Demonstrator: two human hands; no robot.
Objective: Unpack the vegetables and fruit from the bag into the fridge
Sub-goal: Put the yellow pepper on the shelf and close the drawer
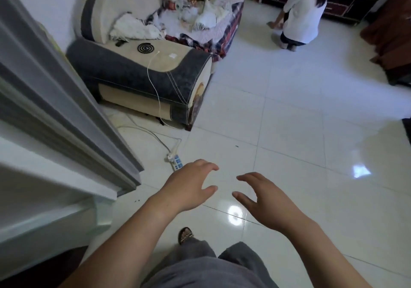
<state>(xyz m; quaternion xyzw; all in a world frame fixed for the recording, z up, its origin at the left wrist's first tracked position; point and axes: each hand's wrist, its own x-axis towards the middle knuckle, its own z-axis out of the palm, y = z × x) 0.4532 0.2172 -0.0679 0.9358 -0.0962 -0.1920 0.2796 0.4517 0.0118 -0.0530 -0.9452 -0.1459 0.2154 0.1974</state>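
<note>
Both hands hung empty over the glossy white tiled floor. The left hand and the right hand each had fingers spread and loosely bent, thumbs facing, gripping nothing. No bag, vegetable or fruit showed anywhere. The tall grey-and-white cabinet edge at nine o'clock was probably the fridge, its inside hidden.

The main hazard lay at eleven o'clock of the left hand: a white power strip with blue sockets and its cords trailed across the floor near that cabinet, so a careless step could snag a foot or yank a plug. The shiny tiles might also be slippery under the open sandal. No brand, label or writing could be read.
</note>
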